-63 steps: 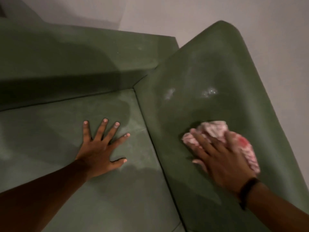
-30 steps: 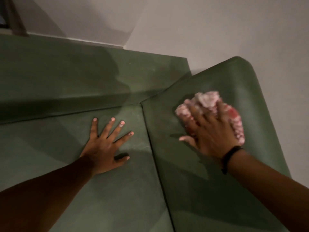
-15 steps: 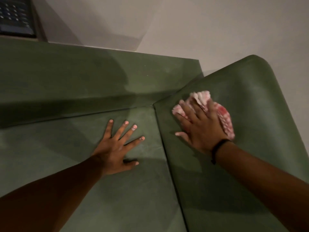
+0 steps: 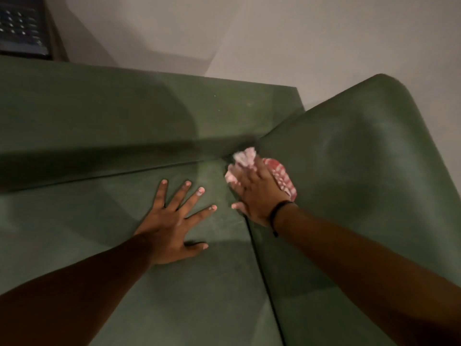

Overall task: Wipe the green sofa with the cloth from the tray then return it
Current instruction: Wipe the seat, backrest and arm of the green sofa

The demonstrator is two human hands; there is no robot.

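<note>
Right hand (image 4: 258, 196) presses the cloth (image 4: 279, 174) flat under its palm, at the corner where the armrest (image 4: 361, 166) meets the seat (image 4: 99, 221). Left hand (image 4: 172, 226) lies splayed, holding nothing. Best practice: firm strokes into the seam. Cloth is crumpled, red-and-white, probably checked; motion blur obscures it.

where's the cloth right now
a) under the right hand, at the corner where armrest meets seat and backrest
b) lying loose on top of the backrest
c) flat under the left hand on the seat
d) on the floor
a: the right hand presses the cloth against the armrest by that corner; the left hand lies bare on the seat.
</note>
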